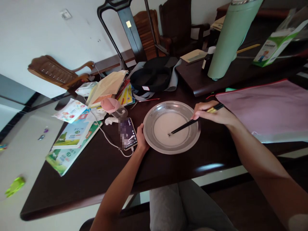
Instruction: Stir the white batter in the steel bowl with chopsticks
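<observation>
A round metal bowl (154,145) stands on the dark table in front of me, with a milky white liquid (166,125) in it. My left hand (141,138) grips the bowl's left rim, its thumb at the edge and the other fingers mostly hidden. In my right hand (209,111) is a pair of black chopsticks (185,125) with gold-coloured bands near the top. Their tips dip into the liquid near the bowl's middle. Just left of my left hand lies a lit phone (128,133) with a white cable plugged in.
Books (72,141), papers and a pink-topped cup (112,106) crowd the left side. A black bag (151,77) sits behind the bowl. To the right are a pink zip pouch (269,106), a tall green flask (231,41) and a green-white box (271,48).
</observation>
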`<state>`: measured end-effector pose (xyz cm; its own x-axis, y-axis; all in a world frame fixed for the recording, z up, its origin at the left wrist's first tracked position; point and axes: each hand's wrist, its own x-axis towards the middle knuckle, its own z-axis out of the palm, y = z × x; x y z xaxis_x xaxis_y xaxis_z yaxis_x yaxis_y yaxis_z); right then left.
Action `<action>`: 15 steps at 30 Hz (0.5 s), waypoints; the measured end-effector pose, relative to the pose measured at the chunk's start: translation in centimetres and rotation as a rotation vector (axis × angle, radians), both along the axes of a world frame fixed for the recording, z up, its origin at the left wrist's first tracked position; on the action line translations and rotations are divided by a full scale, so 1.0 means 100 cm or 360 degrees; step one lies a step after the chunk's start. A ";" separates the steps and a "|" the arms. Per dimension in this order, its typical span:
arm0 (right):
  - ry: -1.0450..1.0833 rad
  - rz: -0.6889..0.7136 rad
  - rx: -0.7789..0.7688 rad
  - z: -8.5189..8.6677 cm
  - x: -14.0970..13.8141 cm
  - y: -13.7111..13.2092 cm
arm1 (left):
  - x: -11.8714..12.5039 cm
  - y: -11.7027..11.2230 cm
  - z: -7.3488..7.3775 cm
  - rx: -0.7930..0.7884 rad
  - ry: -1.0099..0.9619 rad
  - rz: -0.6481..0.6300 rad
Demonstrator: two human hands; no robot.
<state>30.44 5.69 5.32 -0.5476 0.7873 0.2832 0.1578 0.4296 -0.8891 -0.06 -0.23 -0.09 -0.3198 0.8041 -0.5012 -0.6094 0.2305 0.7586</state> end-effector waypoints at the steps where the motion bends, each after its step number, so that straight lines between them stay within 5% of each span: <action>1: -0.0031 0.0036 0.0014 -0.001 -0.003 0.000 | 0.000 0.000 0.000 -0.0005 0.0002 -0.0008; 7: 0.0083 -0.0304 0.0059 0.003 0.005 0.001 | 0.001 0.000 0.001 0.0013 0.0006 0.0006; 15: -0.0038 -0.0046 0.0063 0.000 -0.006 0.000 | 0.003 0.000 0.005 0.0006 0.0016 0.0044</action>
<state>29.85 5.71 5.35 -0.5320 0.7913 0.3014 0.1916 0.4592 -0.8675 0.28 -0.20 0.41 -0.3469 0.7968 -0.4947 -0.6078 0.2107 0.7656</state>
